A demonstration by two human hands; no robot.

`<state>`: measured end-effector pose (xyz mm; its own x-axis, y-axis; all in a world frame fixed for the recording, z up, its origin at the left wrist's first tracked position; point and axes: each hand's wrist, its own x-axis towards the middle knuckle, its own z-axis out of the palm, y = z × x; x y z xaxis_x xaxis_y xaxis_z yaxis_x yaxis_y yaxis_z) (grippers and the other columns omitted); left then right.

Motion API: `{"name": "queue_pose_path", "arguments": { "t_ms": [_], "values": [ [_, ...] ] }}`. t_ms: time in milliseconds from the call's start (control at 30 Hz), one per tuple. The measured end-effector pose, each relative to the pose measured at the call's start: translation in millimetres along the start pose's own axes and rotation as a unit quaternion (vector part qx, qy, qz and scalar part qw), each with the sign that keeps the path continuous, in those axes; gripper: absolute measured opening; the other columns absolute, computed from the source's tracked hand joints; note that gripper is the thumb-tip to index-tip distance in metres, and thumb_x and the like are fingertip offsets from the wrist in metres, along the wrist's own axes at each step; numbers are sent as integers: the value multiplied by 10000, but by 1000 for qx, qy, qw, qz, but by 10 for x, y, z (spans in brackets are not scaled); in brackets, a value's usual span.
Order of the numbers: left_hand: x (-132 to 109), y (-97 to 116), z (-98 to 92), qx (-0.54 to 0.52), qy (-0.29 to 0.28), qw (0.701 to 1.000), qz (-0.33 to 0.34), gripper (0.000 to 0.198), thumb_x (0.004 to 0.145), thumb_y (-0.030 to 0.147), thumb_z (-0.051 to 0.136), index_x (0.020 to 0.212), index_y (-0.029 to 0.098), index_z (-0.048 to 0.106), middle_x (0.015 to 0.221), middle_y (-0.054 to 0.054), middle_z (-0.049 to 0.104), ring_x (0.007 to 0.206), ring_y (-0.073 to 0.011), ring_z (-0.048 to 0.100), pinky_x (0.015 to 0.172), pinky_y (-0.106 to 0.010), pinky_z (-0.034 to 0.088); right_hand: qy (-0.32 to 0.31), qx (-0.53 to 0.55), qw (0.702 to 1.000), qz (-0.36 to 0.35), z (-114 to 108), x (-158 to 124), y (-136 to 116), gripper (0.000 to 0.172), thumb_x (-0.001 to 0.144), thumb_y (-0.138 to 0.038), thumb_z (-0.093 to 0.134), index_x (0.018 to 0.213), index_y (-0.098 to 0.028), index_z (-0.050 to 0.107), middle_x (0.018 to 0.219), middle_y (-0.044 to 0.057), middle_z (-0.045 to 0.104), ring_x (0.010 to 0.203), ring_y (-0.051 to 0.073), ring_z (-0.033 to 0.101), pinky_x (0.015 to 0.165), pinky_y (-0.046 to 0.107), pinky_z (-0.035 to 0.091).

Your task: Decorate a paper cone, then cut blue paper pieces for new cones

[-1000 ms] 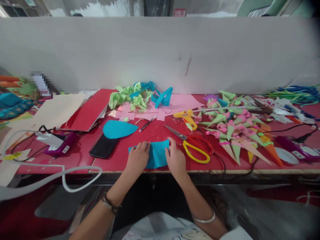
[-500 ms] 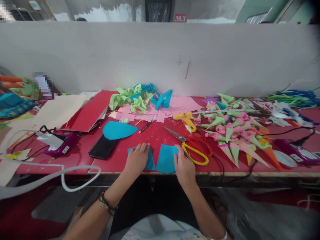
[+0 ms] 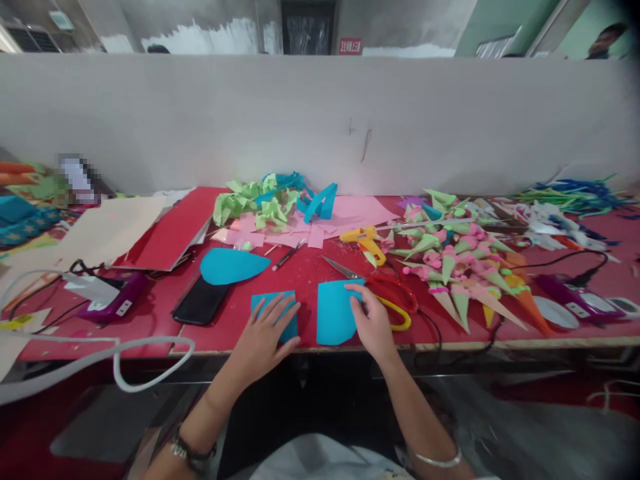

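Observation:
My left hand (image 3: pixel 267 333) lies with its fingers spread over a small blue sheet (image 3: pixel 257 303), pressing it near the table's front edge. The hand covers much of that sheet. Just to the right, a second blue sheet (image 3: pixel 335 312) has straight left and top edges and a curved lower right corner. My right hand (image 3: pixel 373 323) grips it at its right side, thumb and index finger on the edge. Scissors with red and yellow handles (image 3: pixel 400 319) lie right behind that hand. Farther left, a blue teardrop-shaped piece (image 3: pixel 233 265) rests partly on a black phone (image 3: pixel 200 305).
A yellow glue gun (image 3: pixel 367 241) lies beyond the scissors, beside a heap of pink and green paper cones (image 3: pixel 465 263). Crumpled green strips (image 3: pixel 243 203) sit at the back. Purple power strips (image 3: pixel 117 297) with cables flank the work area. A pale partition (image 3: pixel 250 120) stands behind.
My left hand has opened from bent fingers to a flat spread on its sheet. The right-hand sheet has turned slightly and moved a little apart from the left one. The view has shifted slightly.

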<state>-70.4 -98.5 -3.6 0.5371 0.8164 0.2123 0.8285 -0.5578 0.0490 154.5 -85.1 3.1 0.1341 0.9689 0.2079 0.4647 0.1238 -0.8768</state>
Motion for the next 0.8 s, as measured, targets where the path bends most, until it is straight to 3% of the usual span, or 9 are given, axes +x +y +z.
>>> {"name": "queue_pose_path", "arguments": {
  "t_ms": [167,300,533,700,800],
  "values": [
    [-159,-171,-32,-22,-55,998,8,636,794,470,435,1349,239,228,1393,-47,329,1269,-222,284,1029,-427,242,-46,64,997,21,35,53,1,304,805,-269,390,1039,-169,556,796,45,586,618,151,495,574,270,401],
    [-224,-287,-41,-47,-76,996,27,701,723,344,575,1338,246,252,1391,-47,332,1258,-226,307,1015,-414,293,-83,37,996,-21,34,128,-30,282,803,-225,379,1018,-193,559,862,37,598,646,154,506,615,283,404],
    [-404,-430,-65,-87,-26,996,24,565,705,93,512,1236,266,426,1273,-41,489,1148,-186,459,942,-352,406,-115,-7,989,-96,91,383,-77,299,802,-166,359,1022,-193,560,990,52,603,826,174,547,732,304,413],
    [-380,-463,-87,-25,-6,999,-21,486,759,241,517,1236,246,427,1275,-66,484,1153,-216,450,976,-426,352,-190,-38,974,-117,178,482,-37,318,784,-126,370,1020,-208,566,1013,45,610,890,176,553,787,320,402],
    [-254,-390,-100,36,40,997,-52,498,773,317,503,1244,179,418,1283,-121,464,1164,-249,433,991,-466,306,-218,-29,968,-122,223,500,-15,310,777,-130,386,1014,-211,568,1001,38,612,885,173,553,791,317,398]
  ]
}}
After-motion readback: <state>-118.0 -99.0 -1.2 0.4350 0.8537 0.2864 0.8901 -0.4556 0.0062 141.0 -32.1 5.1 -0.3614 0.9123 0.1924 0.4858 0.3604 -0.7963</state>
